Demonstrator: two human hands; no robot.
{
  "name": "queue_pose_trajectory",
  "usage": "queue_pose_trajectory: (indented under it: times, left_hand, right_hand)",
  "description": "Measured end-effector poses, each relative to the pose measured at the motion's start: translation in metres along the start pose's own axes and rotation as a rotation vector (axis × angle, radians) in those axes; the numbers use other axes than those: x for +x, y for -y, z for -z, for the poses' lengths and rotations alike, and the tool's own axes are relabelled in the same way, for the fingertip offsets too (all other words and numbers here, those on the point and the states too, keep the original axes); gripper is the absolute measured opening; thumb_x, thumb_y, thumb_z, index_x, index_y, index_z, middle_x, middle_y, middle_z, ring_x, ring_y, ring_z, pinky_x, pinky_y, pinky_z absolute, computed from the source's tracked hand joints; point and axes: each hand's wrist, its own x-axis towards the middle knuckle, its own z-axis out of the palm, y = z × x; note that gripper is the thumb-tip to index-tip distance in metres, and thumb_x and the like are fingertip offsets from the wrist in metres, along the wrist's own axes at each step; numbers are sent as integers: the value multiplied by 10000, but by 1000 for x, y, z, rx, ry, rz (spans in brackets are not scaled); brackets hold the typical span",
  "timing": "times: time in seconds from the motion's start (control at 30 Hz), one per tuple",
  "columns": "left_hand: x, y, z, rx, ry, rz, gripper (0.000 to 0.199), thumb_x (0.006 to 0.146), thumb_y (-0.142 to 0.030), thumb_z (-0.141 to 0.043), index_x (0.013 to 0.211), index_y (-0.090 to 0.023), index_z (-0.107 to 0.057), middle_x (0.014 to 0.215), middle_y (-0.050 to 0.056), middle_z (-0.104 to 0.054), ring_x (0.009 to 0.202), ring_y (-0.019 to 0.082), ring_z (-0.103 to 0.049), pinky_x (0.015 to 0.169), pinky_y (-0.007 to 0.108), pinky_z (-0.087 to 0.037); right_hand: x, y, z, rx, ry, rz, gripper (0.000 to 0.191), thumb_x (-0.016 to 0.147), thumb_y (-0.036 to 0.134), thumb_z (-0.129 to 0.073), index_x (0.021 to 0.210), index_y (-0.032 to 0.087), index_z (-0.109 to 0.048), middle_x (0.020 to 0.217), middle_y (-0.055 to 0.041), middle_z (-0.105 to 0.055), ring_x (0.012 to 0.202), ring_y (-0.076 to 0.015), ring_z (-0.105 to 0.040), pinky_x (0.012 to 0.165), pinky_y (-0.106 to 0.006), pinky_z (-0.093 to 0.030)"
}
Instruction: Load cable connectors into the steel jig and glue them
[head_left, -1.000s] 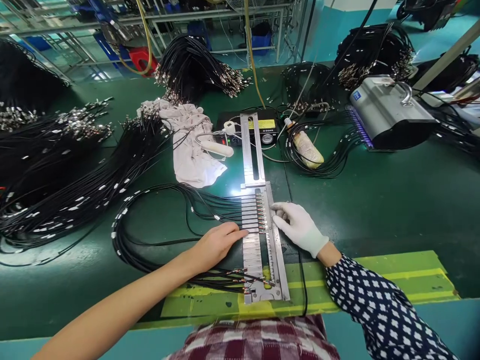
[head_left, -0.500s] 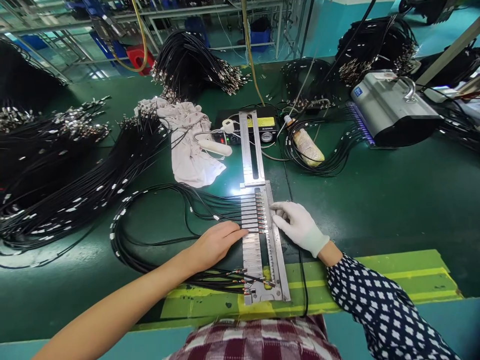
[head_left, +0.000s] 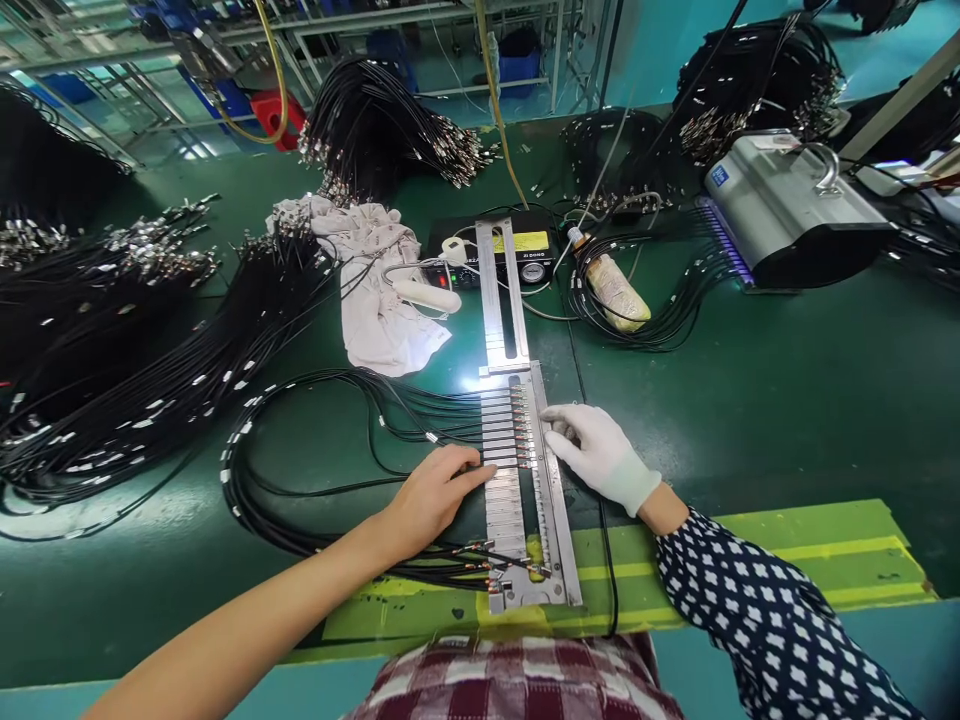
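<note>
A long slotted metal fixture point(head_left: 504, 500) lies on the green table, with several black cables point(head_left: 431, 402) side by side in its upper slots. My left hand point(head_left: 431, 500), bare, is at the fixture's left side, thumb and forefinger on the lowest cable of this row; its other fingers are partly hidden. In a white glove, my right hand point(head_left: 596, 450) rests at the right rail, its fingers bent and their tips on the metal edge. More cable ends point(head_left: 480, 570) lie across the lower end of the fixture.
Large cable bundles point(head_left: 172, 370) cover the left side. Behind the fixture are a crumpled cloth point(head_left: 386, 290), a black control box point(head_left: 536, 272) and a wrapped bottle point(head_left: 616, 290). A silver machine point(head_left: 795, 210) with a purple glow stands at the right back. Yellow-green tape point(head_left: 817, 550) lines the front edge.
My left hand's forefinger has lifted slightly away from the thumb, and the hand has shifted a little. My right hand stays at the rail.
</note>
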Motion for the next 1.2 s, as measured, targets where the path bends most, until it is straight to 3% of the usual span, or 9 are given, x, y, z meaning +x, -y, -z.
queue_pose_trajectory:
  times: [0.1,0.23,0.37,0.57,0.77,0.97,1.1,1.2]
  left_hand:
    - [-6,-5,1,132,9,64,420,977,-70,-370,1271,-241,-617,972,74,-559,886,193,-506,784,326,-417]
    - [-8,-11,2,194,75,52,406,969,-63,-388,1307,-186,-578,878,57,-553,821,193,-464,738,323,-358]
    - [6,-16,-1,190,65,36,306,979,-98,-407,1184,-155,-627,880,64,-571,827,198,-465,757,335,-347]
    - [33,-23,-16,263,76,-87,324,976,-146,-436,1234,-195,-626,898,75,-566,847,217,-476,784,354,-345]
    - [35,-27,-11,175,147,54,334,991,-187,-431,1243,-253,-640,929,67,-574,910,220,-499,803,355,-336]
    - [44,-31,-10,114,191,211,308,995,-177,-422,1197,-231,-649,982,66,-597,978,221,-521,818,350,-348]
    - [45,-34,3,312,254,138,291,968,-156,-463,1205,-171,-630,1009,99,-622,991,257,-531,825,382,-358]
    - [25,-31,30,302,254,240,247,989,-172,-440,1147,-141,-628,1021,102,-645,977,248,-554,825,377,-377]
  right_hand:
    - [0,-1,0,0,0,1,212,933,262,-548,1119,227,-643,868,-22,-688,863,-206,-634,827,-363,-449]
    - [1,-1,0,-7,-4,12,203,931,264,-551,1108,227,-643,852,-14,-684,836,-200,-632,812,-359,-451]
    - [1,-3,-2,-1,-13,23,201,930,270,-550,1103,224,-640,874,-22,-690,838,-204,-635,797,-358,-464]
    - [-1,-6,-4,-15,-54,63,204,945,299,-535,1102,223,-639,938,-34,-707,845,-210,-640,810,-367,-484]
    - [0,-12,-5,1,-40,80,231,957,346,-519,1105,221,-645,939,-41,-712,818,-215,-645,783,-366,-497]
    - [2,-17,-7,15,-38,96,251,954,375,-524,1112,221,-645,941,-40,-706,809,-216,-643,786,-372,-501]
    - [1,-15,-6,-6,-40,99,267,953,382,-514,1112,215,-649,938,-50,-707,816,-229,-645,781,-384,-502]
    - [1,-13,-4,-21,-28,96,274,953,387,-506,1101,210,-654,926,-54,-708,815,-236,-644,772,-390,-498]
